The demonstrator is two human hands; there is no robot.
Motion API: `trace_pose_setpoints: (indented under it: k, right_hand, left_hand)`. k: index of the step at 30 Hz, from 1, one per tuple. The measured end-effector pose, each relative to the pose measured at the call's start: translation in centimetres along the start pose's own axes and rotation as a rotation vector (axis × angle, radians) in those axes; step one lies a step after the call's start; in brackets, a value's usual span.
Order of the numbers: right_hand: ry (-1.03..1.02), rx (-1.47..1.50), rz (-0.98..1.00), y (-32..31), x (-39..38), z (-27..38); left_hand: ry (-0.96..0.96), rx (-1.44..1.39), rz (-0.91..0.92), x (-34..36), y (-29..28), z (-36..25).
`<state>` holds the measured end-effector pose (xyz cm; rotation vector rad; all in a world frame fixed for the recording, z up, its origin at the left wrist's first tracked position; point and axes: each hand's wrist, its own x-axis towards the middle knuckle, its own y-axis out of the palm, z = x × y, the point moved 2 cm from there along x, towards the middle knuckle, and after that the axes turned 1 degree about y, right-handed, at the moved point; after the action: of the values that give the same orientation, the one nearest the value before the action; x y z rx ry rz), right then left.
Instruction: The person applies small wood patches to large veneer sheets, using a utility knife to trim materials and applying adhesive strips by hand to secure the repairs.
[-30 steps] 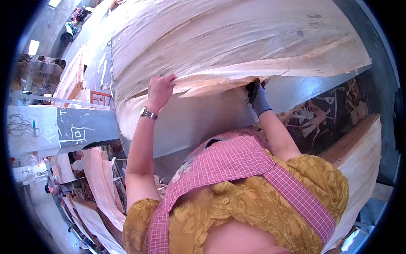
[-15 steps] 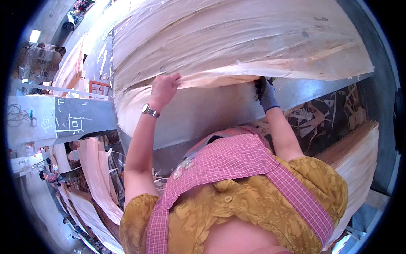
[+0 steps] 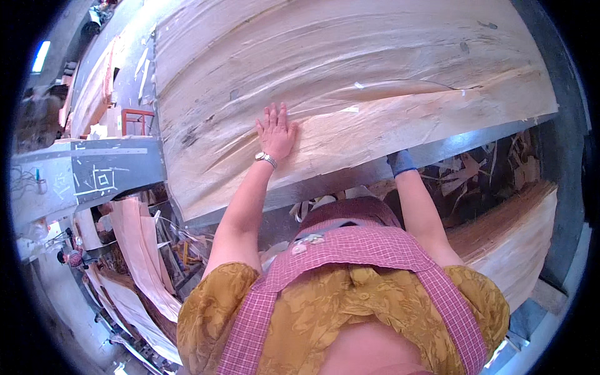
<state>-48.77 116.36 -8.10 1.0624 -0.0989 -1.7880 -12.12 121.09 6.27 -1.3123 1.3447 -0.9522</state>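
Observation:
A broad, wrinkled sheet of pale wood veneer [image 3: 350, 62] covers most of the grey metal table [image 3: 459, 142] in front of me. Bare and spread, my left hand [image 3: 277, 134] lies flat on the sheet, left of its middle, with a wristwatch [image 3: 265, 158] above it on the arm. A long ridge runs rightward through the veneer from near this hand. My right hand [image 3: 401, 162], in a dark blue-grey glove, is at the sheet's near edge. Its fingers go out of sight there, so their grip does not show.
Veneer scraps [image 3: 462, 175] litter the floor beyond my right arm, beside a stack of veneer [image 3: 522, 234]. More veneer sheets [image 3: 134, 237] lie at the left, below a grey surface with white markings [image 3: 103, 178]. Another person [image 3: 74, 257] is far off at the left edge.
The veneer's near edge has come toward me and now covers much of the bare metal. My left hand has gone from a closed pinch at the edge to lying flat; my right hand has shifted slightly nearer.

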Motion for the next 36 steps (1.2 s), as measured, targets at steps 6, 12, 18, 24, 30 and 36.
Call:
trace_pose_setpoints:
  k: [6, 12, 18, 24, 30, 36]
  right_hand:
    - [-0.011, 0.017, -0.042, -1.0, 0.8, -0.2]
    - [-0.041, 0.041, -0.063, -1.5, 1.2, 0.9]
    - [-0.099, 0.074, -0.106, -2.5, 0.6, 4.5]
    - [-0.146, 0.099, -0.165, -5.1, -2.8, 6.6]
    - [-0.03, -0.005, -0.18, -8.5, -7.7, 8.8]
    - [-0.168, -0.226, -0.375, -16.6, -13.0, 12.0]
  left_hand:
    - [0.021, -0.002, -0.219, -0.9, 4.0, 1.4]
    - [0.027, 0.082, -0.226, -0.7, 3.6, 1.1]
    - [0.036, 0.047, -0.221, -0.6, 3.8, 1.4]
    - [0.053, -0.007, -0.244, -0.7, 3.7, 1.6]
    - [0.1, -0.13, -0.323, -0.8, 4.2, 2.4]
    - [0.105, -0.144, -0.284, -1.3, 2.7, 0.1]
